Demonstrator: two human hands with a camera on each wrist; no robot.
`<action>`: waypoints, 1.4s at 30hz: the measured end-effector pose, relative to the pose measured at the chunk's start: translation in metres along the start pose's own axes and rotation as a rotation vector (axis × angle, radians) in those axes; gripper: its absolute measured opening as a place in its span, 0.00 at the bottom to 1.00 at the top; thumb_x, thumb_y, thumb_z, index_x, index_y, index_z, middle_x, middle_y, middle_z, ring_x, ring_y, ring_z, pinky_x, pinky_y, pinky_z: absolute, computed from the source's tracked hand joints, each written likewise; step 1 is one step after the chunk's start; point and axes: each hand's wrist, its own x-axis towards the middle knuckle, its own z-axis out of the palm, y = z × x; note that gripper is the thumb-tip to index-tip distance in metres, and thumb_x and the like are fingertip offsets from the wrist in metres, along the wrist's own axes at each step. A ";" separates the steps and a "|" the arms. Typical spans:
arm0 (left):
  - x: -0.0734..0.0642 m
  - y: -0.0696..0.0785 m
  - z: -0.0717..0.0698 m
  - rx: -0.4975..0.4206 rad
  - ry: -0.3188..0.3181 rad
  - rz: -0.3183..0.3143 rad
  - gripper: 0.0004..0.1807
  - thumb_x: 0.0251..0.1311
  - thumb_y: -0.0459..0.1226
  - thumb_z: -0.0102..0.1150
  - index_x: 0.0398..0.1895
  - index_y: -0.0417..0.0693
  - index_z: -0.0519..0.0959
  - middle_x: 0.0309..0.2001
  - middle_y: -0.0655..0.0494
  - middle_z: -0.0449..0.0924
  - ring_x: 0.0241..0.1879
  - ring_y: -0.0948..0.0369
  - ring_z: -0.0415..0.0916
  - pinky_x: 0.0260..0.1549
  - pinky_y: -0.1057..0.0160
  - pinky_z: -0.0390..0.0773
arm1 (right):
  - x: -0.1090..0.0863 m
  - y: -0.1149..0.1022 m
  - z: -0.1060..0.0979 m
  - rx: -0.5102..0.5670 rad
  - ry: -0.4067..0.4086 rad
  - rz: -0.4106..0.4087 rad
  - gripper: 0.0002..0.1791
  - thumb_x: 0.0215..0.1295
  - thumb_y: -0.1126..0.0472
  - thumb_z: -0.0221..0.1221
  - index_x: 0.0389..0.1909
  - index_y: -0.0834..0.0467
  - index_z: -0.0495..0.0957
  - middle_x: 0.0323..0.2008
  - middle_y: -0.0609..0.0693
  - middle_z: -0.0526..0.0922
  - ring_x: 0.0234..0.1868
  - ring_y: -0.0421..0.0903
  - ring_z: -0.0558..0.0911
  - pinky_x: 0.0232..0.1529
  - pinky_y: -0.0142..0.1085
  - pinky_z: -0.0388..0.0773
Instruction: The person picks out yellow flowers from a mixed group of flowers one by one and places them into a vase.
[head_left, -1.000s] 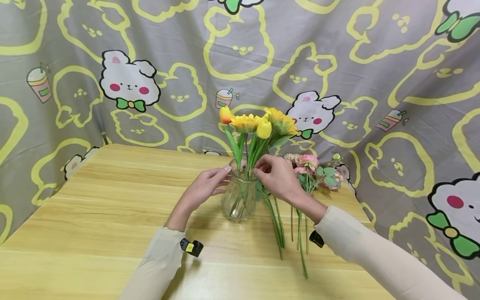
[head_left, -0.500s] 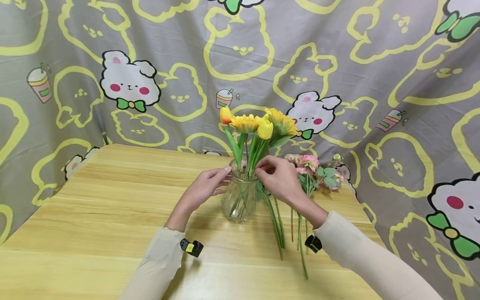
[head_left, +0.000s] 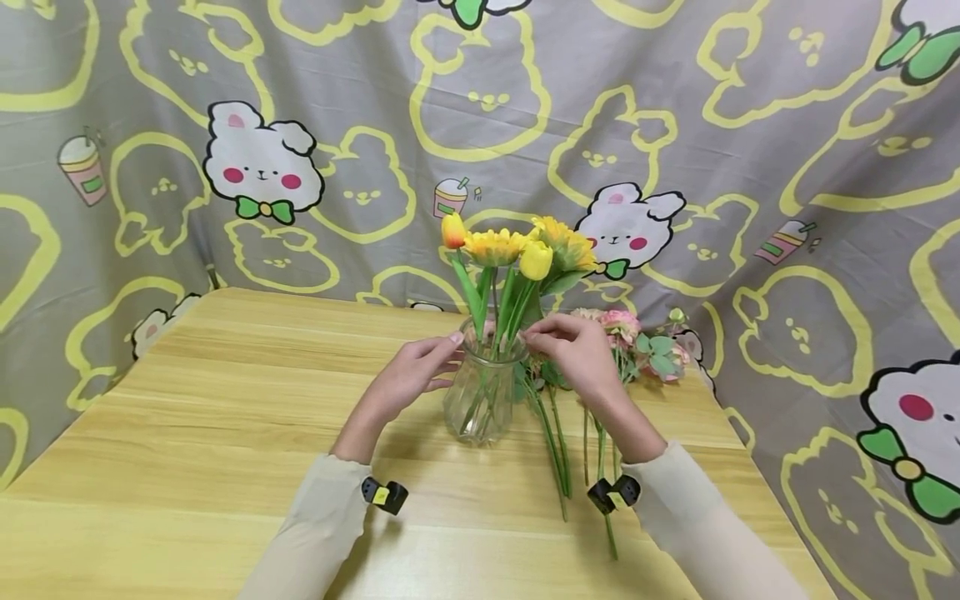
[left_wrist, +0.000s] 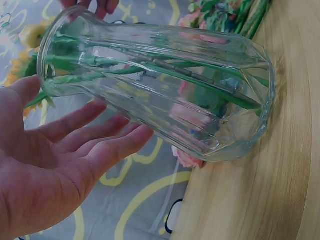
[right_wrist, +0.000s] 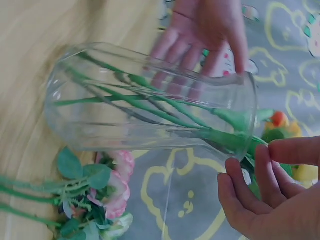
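Observation:
A clear glass vase (head_left: 480,404) stands upright on the table, holding a yellow tulip (head_left: 536,260), an orange-yellow tulip (head_left: 453,231) and yellow daisy-like flowers (head_left: 495,247). Their green stems cross inside the glass. My left hand (head_left: 411,371) is at the vase's left side, thumb at the rim; in the left wrist view its fingers (left_wrist: 115,150) extend loosely along the glass. On the opposite side, my right hand (head_left: 573,354) has its fingertips right at the rim, beside the tulip leaves. Its fingers (right_wrist: 240,187) are loosely bent in the right wrist view, with no stem seen between them.
Pink flowers (head_left: 621,323) with green leaves lie on the table (head_left: 247,417) to the vase's right. Several long stems (head_left: 555,450) reach toward the front, partly under the right forearm. A grey patterned curtain (head_left: 352,100) hangs behind the table.
My right hand has shifted right, from the stems in the vase's mouth to its right rim. The yellow tulip leans slightly farther right. My left hand stays in place.

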 end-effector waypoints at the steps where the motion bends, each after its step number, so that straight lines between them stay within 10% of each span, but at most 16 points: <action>1: 0.000 0.000 0.000 0.002 0.001 -0.002 0.39 0.73 0.63 0.47 0.70 0.41 0.71 0.65 0.41 0.75 0.67 0.46 0.74 0.63 0.50 0.79 | 0.000 0.001 -0.001 0.027 0.002 0.014 0.11 0.71 0.60 0.61 0.46 0.62 0.86 0.45 0.55 0.87 0.45 0.50 0.85 0.54 0.47 0.84; 18: 0.001 0.000 0.001 0.001 0.001 -0.016 0.39 0.73 0.62 0.47 0.70 0.40 0.70 0.66 0.41 0.75 0.67 0.46 0.73 0.63 0.50 0.80 | 0.000 0.022 0.001 0.342 0.082 0.149 0.16 0.77 0.61 0.54 0.55 0.68 0.76 0.42 0.51 0.82 0.47 0.48 0.84 0.63 0.48 0.80; 30: 0.000 -0.001 0.001 -0.006 0.004 -0.012 0.38 0.73 0.62 0.47 0.70 0.40 0.70 0.65 0.41 0.75 0.67 0.45 0.73 0.63 0.49 0.79 | -0.007 0.031 0.002 0.167 -0.254 0.141 0.39 0.74 0.45 0.58 0.78 0.56 0.57 0.75 0.60 0.64 0.72 0.61 0.69 0.73 0.57 0.67; 42: 0.000 0.002 0.001 -0.012 0.006 -0.005 0.39 0.73 0.62 0.47 0.70 0.40 0.71 0.65 0.41 0.76 0.66 0.46 0.74 0.62 0.50 0.80 | -0.011 0.038 0.006 0.155 -0.396 0.156 0.43 0.77 0.41 0.52 0.79 0.64 0.51 0.77 0.63 0.59 0.74 0.63 0.66 0.73 0.56 0.68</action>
